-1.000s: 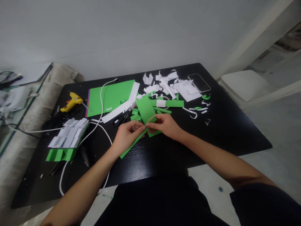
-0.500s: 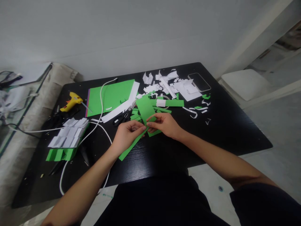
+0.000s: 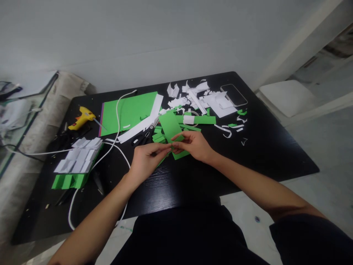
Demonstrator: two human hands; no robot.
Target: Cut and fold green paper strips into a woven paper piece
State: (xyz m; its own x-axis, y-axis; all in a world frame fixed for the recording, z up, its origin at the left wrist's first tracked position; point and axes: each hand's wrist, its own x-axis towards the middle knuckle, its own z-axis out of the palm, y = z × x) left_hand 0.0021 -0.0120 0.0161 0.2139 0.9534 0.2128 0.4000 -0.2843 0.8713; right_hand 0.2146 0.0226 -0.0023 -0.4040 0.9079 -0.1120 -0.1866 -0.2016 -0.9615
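Note:
My left hand (image 3: 146,160) and my right hand (image 3: 195,145) meet near the middle of the table, thumbs and fingertips pinched together. Between them is a narrow green paper strip (image 3: 163,160), mostly hidden by the fingers; a small part shows beneath my left hand. Just behind, a wider green paper strip (image 3: 169,125) lies at a slant, its lower end passing under my right hand. Black-handled scissors (image 3: 145,137) rest beyond my left hand, beside small folded green pieces (image 3: 158,137). A green strip with a white band (image 3: 205,120) lies farther back.
To the left are a yellow glue gun (image 3: 82,118), a green-and-white folded paper piece (image 3: 68,180) and a looping white cable (image 3: 117,114). Green sheets (image 3: 127,112) lie at the back. White paper scraps (image 3: 193,97) and a phone (image 3: 234,95) are at back right.
The strip's long free end, which stuck out below my left hand, has swung up and is mostly hidden. My left fingers have straightened and come closer to the right fingertips.

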